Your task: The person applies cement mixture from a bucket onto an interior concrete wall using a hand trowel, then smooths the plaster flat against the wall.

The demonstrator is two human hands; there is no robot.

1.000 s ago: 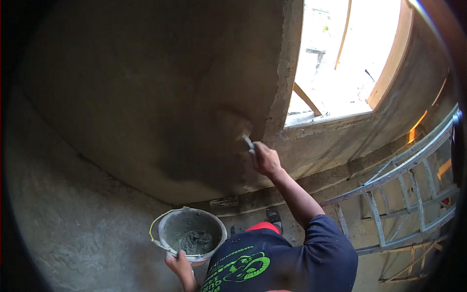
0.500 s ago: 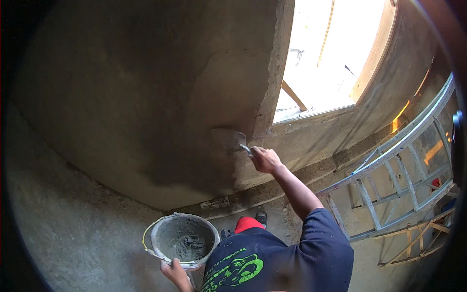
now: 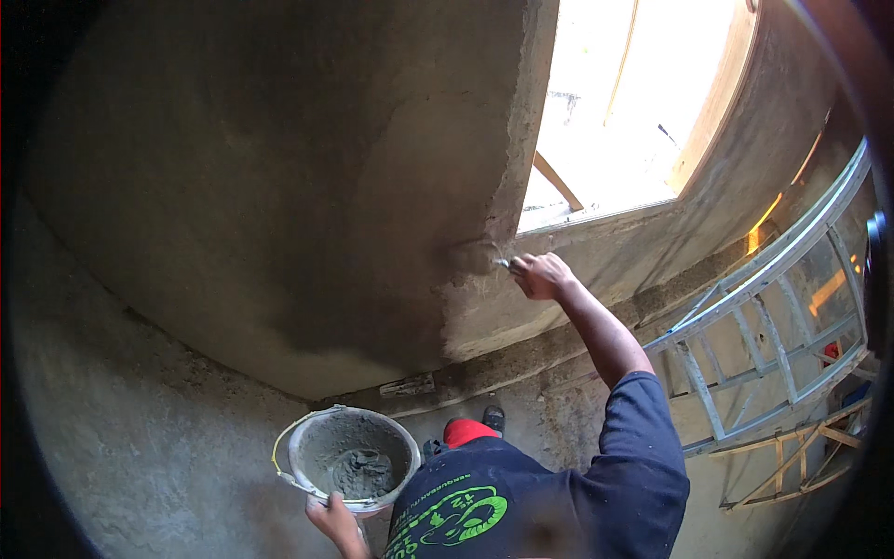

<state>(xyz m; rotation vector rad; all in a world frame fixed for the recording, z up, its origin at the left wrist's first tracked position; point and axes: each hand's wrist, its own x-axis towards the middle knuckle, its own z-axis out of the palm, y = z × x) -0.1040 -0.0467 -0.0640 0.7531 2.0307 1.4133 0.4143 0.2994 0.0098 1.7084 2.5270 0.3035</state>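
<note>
My right hand (image 3: pixel 543 277) is closed round the handle of a trowel (image 3: pixel 503 264). Its thin blade lies against the wall (image 3: pixel 233 168), close to the lower left corner of the window opening. Dark, damp plaster (image 3: pixel 372 312) covers the wall left of and below the blade, ending in a ragged edge. My left hand (image 3: pixel 333 524) grips the near rim of a bucket (image 3: pixel 404 438), its fingers partly hidden beneath it. Grey wet mortar (image 3: pixel 365 473) lies in the bucket, heaped at the bottom and smeared up the sides.
A metal ladder (image 3: pixel 778 340) leans at the right, with a wooden frame (image 3: pixel 792 466) below it. The bright window opening (image 3: pixel 605 121) has a wooden frame. A rough ledge (image 3: pixel 521 363) runs along the wall's foot, and a small flat piece (image 3: pixel 407 386) lies there.
My right hand and the trowel have moved right and slightly up along the wall, toward the window corner. The blade now shows more edge-on. My left hand and the bucket have stayed in place.
</note>
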